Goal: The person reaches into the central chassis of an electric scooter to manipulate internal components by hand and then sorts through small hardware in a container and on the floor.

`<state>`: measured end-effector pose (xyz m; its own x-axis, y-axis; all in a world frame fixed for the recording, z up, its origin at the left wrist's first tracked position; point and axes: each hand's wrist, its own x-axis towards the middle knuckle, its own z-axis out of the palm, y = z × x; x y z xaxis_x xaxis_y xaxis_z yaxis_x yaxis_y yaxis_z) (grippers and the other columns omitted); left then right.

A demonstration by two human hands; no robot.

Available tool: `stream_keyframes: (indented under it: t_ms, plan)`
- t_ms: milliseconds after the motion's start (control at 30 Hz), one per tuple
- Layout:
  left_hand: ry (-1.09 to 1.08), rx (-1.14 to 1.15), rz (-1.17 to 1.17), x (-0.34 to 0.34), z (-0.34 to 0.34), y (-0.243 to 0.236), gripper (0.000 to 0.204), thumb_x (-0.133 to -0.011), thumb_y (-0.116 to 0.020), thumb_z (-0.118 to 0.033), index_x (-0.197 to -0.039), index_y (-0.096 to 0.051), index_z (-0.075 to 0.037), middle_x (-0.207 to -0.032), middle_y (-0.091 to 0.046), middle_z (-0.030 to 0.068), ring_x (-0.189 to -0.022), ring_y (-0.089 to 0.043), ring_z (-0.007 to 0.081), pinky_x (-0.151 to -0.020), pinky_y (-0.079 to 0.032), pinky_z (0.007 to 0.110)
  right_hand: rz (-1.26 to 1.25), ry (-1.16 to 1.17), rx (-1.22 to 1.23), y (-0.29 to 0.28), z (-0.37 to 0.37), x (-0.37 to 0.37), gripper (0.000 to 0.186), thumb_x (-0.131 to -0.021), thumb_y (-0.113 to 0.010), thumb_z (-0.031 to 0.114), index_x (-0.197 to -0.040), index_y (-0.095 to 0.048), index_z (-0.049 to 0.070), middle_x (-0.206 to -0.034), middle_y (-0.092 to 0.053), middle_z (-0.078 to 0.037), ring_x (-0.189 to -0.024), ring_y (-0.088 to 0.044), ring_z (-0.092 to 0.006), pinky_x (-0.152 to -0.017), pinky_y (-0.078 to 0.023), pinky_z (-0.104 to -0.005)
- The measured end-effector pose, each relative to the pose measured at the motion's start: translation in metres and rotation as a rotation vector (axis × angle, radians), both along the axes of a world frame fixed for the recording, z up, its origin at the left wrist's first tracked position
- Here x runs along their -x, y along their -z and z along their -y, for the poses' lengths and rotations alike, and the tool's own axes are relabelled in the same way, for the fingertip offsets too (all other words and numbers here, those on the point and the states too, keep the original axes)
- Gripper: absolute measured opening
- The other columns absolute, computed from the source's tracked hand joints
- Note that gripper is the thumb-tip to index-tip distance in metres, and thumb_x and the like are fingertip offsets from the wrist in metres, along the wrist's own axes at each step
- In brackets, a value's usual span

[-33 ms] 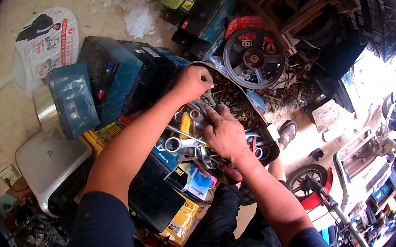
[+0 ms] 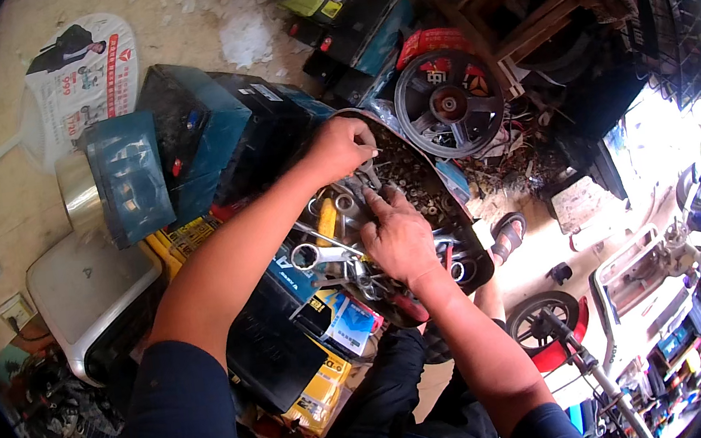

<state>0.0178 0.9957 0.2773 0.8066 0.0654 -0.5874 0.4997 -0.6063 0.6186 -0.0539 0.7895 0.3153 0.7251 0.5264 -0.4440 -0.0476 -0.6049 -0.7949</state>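
Note:
A dark open bin [image 2: 485, 277] full of metal tools and small hardware lies under both hands. At its far end my left hand [image 2: 344, 148] has thumb and fingers pinched together, a small pale tip showing between them; what it is I cannot make out. My right hand [image 2: 400, 237] rests palm down over the tools, fingers stretched toward the loose nuts and bolts [image 2: 426, 183]. Just left of it lie a ring wrench [image 2: 333, 255] and a yellow-handled tool [image 2: 327, 220]. A red handle [image 2: 411, 308] sticks out at the near end. My right fingertips partly hide the contents.
Blue-black batteries [image 2: 201, 119] stand left of the bin, near a hand fan [image 2: 84, 85] and a grey device [image 2: 90, 283]. A spoked wheel rim [image 2: 477, 114] leans beyond, below a wooden frame [image 2: 553, 23]. Rightward are a sandalled foot [image 2: 507, 240] and a small tyre [image 2: 543, 315].

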Motion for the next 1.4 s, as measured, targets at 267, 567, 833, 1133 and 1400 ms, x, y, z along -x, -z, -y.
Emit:
stream_keyframes:
  t_ms: [267, 567, 833, 1133, 1400]
  plan:
    - [-0.269, 0.236, -0.168, 0.002, -0.003, -0.003, 0.011, -0.084, -0.069, -0.007, -0.094, -0.070, -0.002, -0.091, -0.076, 0.0144, -0.082, -0.071, 0.0176, -0.069, -0.054, 0.033, -0.027, -0.002, 0.004, -0.003, 0.002, -0.003, 0.057, -0.093, -0.057, 0.025, -0.147, -0.061, 0.009, -0.151, -0.054, -0.028, -0.133, -0.059, -0.0437, -0.114, -0.047, -0.0454]
    - [0.539, -0.254, -0.072, -0.019, 0.016, 0.018, 0.024, -0.088, -0.066, -0.013, -0.108, -0.077, -0.005, -0.107, -0.074, 0.0236, -0.100, -0.071, 0.0429, -0.090, -0.055, 0.049, 0.016, 0.027, -0.020, 0.001, 0.000, 0.001, 0.056, -0.093, -0.056, 0.025, -0.145, -0.062, 0.008, -0.147, -0.057, -0.028, -0.129, -0.061, -0.0442, -0.112, -0.048, -0.0470]
    - [0.569, -0.205, -0.063, -0.021, 0.016, 0.025, 0.028, -0.088, -0.070, -0.017, -0.112, -0.082, -0.022, -0.114, -0.077, 0.0127, -0.108, -0.071, 0.0357, -0.097, -0.056, 0.046, 0.022, 0.043, -0.041, 0.003, 0.000, 0.002, 0.057, -0.092, -0.058, 0.025, -0.145, -0.063, 0.007, -0.146, -0.056, -0.033, -0.130, -0.060, -0.0463, -0.113, -0.047, -0.0490]
    - [0.716, -0.337, 0.011, -0.021, 0.018, 0.023, 0.028, -0.089, -0.071, -0.020, -0.113, -0.081, -0.026, -0.112, -0.076, 0.0158, -0.106, -0.071, 0.0382, -0.092, -0.057, 0.051, 0.022, 0.023, -0.016, 0.004, -0.001, 0.002, 0.056, -0.092, -0.058, 0.025, -0.145, -0.063, 0.006, -0.146, -0.056, -0.031, -0.131, -0.060, -0.0448, -0.114, -0.047, -0.0479]
    - [0.686, -0.380, 0.040, -0.021, 0.018, 0.029, 0.029, -0.088, -0.071, -0.023, -0.116, -0.078, -0.017, -0.114, -0.074, 0.0193, -0.107, -0.070, 0.0409, -0.094, -0.056, 0.052, 0.026, 0.040, -0.035, 0.004, 0.001, 0.001, 0.057, -0.091, -0.059, 0.026, -0.145, -0.063, 0.007, -0.145, -0.057, -0.032, -0.131, -0.059, -0.0448, -0.114, -0.046, -0.0481]
